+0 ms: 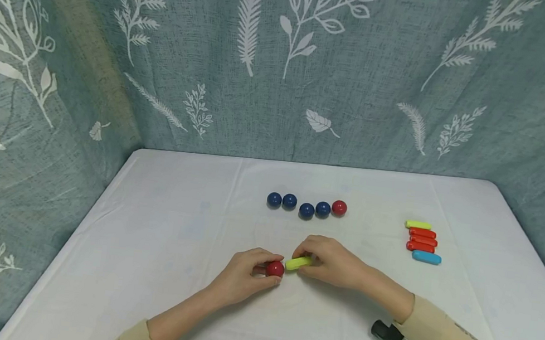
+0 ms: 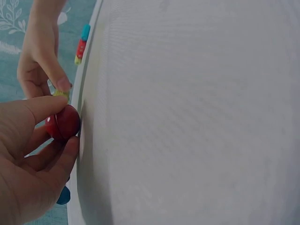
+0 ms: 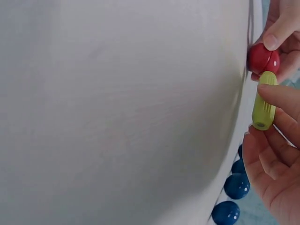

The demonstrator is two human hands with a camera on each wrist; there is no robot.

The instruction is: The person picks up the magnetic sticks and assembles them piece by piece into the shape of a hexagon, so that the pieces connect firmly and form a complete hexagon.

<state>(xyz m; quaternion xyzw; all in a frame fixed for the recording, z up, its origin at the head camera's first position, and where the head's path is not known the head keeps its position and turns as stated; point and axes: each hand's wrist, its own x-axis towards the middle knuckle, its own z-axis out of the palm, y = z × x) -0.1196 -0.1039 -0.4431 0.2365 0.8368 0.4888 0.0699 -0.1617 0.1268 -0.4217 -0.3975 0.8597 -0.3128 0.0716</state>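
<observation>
My left hand (image 1: 244, 273) pinches a glossy red ball (image 1: 275, 269) between thumb and fingers, low over the white table. A seam shows round the red ball (image 2: 68, 122) in the left wrist view. My right hand (image 1: 335, 261) pinches a short yellow-green stick (image 1: 298, 263), whose ribbed side and hollow-looking end show in the right wrist view. The far end of the yellow-green stick (image 3: 264, 101) meets the red ball (image 3: 263, 58); whether it is fixed into the ball I cannot tell.
Behind my hands stand several dark blue balls (image 1: 306, 211) in a loose row, with another red ball (image 1: 339, 208) at its right end. Farther right lie a yellow-green stick (image 1: 418, 225), three red sticks (image 1: 422, 240) and a blue stick (image 1: 426, 257), stacked side by side. A patterned curtain (image 1: 258, 118) hangs behind the white table (image 1: 172, 209).
</observation>
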